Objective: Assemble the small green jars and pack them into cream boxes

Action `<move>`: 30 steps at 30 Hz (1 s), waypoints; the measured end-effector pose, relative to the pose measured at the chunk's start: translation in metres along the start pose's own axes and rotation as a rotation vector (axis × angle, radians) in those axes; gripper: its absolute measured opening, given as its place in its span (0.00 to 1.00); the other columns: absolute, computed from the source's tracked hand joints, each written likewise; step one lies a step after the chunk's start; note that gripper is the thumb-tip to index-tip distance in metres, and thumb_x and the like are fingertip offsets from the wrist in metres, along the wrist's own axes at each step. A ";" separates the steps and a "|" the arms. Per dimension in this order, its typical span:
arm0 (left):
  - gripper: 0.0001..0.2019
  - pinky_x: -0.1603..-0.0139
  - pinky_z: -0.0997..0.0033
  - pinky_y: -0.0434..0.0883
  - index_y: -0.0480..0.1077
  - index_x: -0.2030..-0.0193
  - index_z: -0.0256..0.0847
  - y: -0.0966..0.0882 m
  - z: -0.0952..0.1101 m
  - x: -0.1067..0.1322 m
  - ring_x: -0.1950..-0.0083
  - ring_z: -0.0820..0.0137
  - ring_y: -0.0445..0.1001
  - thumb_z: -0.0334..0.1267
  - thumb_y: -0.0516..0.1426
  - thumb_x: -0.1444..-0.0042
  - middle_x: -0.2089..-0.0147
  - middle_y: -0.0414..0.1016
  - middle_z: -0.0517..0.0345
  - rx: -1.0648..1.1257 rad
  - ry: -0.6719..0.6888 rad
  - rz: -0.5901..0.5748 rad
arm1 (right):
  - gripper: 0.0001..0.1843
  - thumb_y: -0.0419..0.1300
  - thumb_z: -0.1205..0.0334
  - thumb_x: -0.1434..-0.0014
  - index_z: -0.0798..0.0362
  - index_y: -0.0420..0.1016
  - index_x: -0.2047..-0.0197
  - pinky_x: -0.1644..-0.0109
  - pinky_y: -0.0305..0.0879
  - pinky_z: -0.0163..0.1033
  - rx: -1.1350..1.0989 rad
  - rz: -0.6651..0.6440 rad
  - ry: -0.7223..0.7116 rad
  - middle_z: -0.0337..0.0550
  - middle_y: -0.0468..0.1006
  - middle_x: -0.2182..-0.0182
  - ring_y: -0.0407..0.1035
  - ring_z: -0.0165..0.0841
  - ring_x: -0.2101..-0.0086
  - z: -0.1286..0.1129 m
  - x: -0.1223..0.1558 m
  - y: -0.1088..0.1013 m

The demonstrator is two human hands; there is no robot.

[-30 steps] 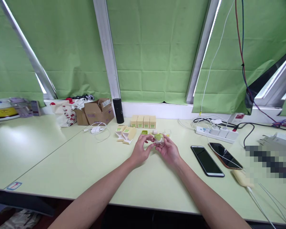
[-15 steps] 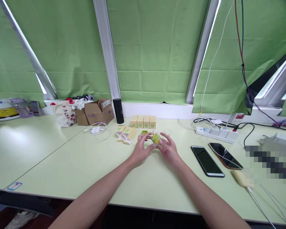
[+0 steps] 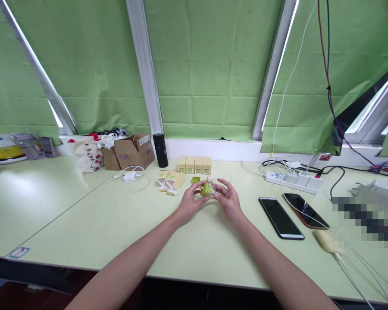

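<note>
A small rounded object (image 3: 207, 190), green on one side and clear on the other with a pale loop, is held just above the table between my hands. My left hand (image 3: 190, 203) pinches its green side, thumb below and fingers behind. On the clear side, my right hand (image 3: 228, 201) grips it with thumb and fingertips. Just beyond my fingers lie a small green piece (image 3: 196, 179) and a small white cylinder (image 3: 210, 178). What the held object is exactly, I cannot make out.
Several small yellow boxes (image 3: 194, 165) stand in a row at the back, with two opened boxes (image 3: 175, 183) nearer left. A black bottle (image 3: 161, 150) and a cardboard box (image 3: 136, 151) stand farther left. Two phones (image 3: 281, 218) and a power strip (image 3: 294, 181) lie right.
The held object has turned and tilted between my hands, its loop now pointing left and its clear side right. My left hand has closed in around the green side.
</note>
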State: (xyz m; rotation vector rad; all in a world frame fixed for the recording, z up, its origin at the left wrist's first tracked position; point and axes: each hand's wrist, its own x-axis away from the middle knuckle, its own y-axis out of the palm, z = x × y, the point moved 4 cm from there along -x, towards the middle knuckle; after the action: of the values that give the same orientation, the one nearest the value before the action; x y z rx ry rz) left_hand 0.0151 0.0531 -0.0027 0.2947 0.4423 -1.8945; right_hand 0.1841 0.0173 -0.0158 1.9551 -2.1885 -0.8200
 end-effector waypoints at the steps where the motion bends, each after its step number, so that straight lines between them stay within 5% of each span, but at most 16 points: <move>1: 0.27 0.35 0.51 0.71 0.73 0.40 0.43 -0.002 -0.002 -0.001 0.40 0.56 0.76 0.42 0.70 0.47 0.37 0.76 0.45 -0.017 0.013 0.011 | 0.35 0.79 0.53 0.56 0.46 0.74 0.45 0.52 0.76 0.48 0.005 0.023 -0.004 0.49 0.85 0.52 0.77 0.46 0.49 -0.001 -0.001 -0.002; 9: 0.24 0.31 0.50 0.66 0.76 0.41 0.48 -0.009 0.007 0.004 0.37 0.56 0.70 0.31 0.67 0.46 0.43 0.75 0.50 -0.357 0.102 0.048 | 0.26 0.73 0.53 0.57 0.49 0.78 0.54 0.69 0.69 0.38 0.157 0.290 -0.004 0.42 0.81 0.64 0.72 0.34 0.67 0.000 -0.007 -0.024; 19: 0.23 0.34 0.50 0.63 0.77 0.43 0.46 -0.003 0.004 0.006 0.37 0.52 0.66 0.32 0.67 0.47 0.44 0.79 0.52 -0.724 0.001 -0.072 | 0.25 0.72 0.53 0.58 0.49 0.78 0.55 0.69 0.67 0.37 0.192 0.318 0.019 0.40 0.79 0.67 0.71 0.34 0.68 0.000 -0.006 -0.023; 30: 0.22 0.35 0.49 0.62 0.76 0.44 0.48 0.000 0.009 0.009 0.37 0.51 0.67 0.35 0.66 0.47 0.44 0.80 0.54 -0.812 -0.039 -0.121 | 0.25 0.71 0.53 0.59 0.49 0.78 0.55 0.69 0.67 0.38 0.192 0.321 0.042 0.40 0.78 0.68 0.70 0.34 0.68 -0.002 -0.005 -0.021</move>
State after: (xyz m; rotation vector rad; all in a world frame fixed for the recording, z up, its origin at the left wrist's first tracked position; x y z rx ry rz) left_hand 0.0121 0.0415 0.0020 -0.3136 1.1657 -1.6731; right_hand 0.2048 0.0203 -0.0220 1.6068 -2.5436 -0.5339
